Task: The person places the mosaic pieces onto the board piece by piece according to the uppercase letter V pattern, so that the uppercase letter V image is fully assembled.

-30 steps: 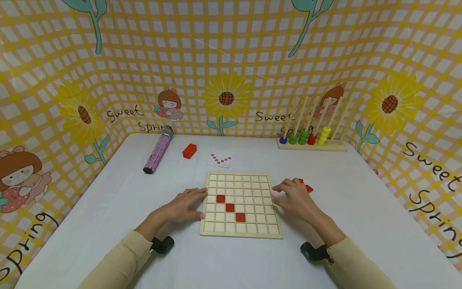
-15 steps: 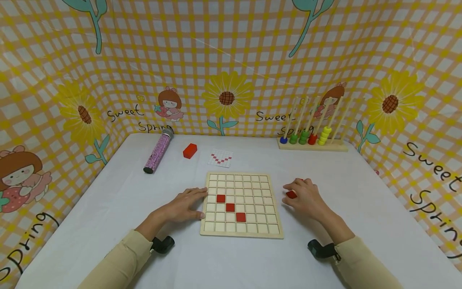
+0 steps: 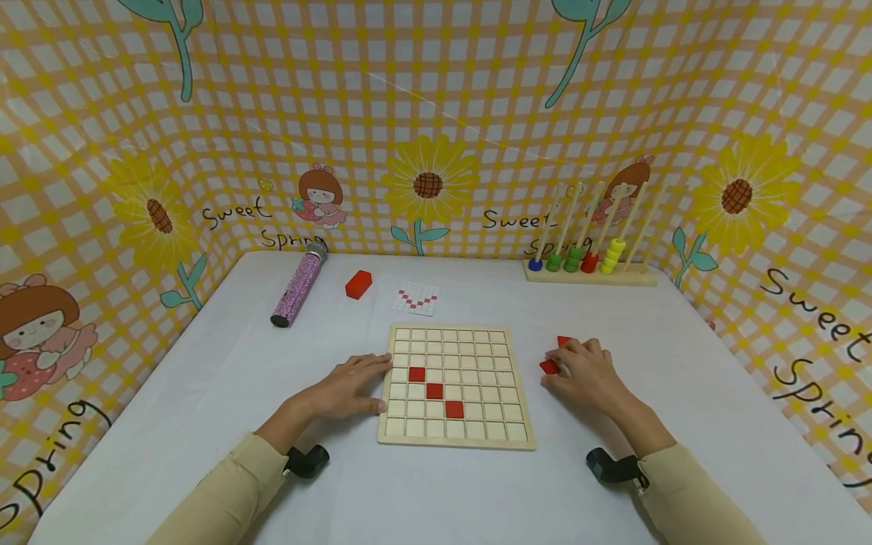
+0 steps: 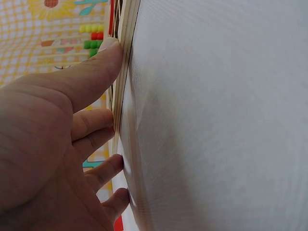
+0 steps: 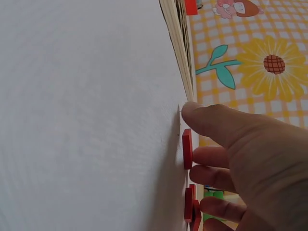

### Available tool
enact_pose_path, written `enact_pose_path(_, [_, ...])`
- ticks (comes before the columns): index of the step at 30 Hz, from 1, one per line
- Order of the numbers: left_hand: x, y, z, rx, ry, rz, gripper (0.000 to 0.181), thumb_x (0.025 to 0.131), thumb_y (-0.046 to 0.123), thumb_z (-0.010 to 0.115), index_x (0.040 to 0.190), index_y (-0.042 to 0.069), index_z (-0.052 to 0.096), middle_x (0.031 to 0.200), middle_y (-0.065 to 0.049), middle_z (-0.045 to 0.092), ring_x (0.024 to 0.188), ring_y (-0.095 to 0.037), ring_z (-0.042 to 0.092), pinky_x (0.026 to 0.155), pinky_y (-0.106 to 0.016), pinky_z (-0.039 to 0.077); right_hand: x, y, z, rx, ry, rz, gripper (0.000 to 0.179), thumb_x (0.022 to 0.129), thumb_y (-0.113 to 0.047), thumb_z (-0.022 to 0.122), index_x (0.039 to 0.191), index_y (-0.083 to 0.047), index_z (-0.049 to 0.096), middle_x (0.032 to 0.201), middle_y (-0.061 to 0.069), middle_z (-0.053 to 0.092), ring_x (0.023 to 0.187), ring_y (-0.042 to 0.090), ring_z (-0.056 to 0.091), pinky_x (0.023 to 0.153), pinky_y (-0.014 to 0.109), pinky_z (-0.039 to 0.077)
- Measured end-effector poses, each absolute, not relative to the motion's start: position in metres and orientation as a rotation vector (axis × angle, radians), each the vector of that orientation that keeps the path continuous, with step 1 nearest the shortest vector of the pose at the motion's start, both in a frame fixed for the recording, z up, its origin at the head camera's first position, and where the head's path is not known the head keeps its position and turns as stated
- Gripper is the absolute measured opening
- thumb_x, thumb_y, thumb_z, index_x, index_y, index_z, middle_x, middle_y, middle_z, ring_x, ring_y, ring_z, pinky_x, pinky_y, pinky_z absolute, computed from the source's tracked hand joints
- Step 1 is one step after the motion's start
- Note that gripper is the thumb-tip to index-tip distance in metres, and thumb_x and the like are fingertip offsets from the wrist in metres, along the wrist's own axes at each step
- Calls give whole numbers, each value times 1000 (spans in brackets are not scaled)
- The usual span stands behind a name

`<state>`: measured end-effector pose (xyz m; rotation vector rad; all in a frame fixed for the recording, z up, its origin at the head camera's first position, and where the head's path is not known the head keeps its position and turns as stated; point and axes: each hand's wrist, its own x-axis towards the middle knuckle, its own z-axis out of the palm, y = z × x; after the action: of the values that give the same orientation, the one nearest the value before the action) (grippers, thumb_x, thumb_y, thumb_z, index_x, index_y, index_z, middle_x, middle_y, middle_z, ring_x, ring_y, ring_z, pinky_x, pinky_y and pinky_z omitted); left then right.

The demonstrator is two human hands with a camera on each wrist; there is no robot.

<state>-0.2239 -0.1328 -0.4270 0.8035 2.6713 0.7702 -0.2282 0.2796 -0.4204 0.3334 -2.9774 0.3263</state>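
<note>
Cloth walls on left, right and far sides, around a white table. Print: yellow-and-peach check on white. Large sunflowers, brown-centred, teal-leaved: one left, one far centre, one right. Cartoon girls far left and far right; another on left side, nearer, with a strawberry. Black lettering, "Sweet Spring", repeats along far side and on right. Far cloth ripples; thin slanting crease above centre sunflower. Light soft, table shadows faint.
</note>
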Motion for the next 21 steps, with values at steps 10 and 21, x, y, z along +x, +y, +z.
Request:
enact_pose_path(10, [-224,-132,-427,791,2666,774,71,84,32,69,145,12,38,156,-5,28,143,-33,21,115,-56,20,-227,282,-422,316,-2965,312,41,79,-29,72,111,-5,67,112,19,59,103,40,41,81,52,34])
enact_pose_path(21, [-222,-132,-426,798,2676,774,72,84,30,69,145,10,37,156,-8,28,143,-35,21,114,-57,20,-221,284,-422,320,-2921,308,26,79,-22,71,101,-7,71,101,14,63,97,35,43,75,47,34])
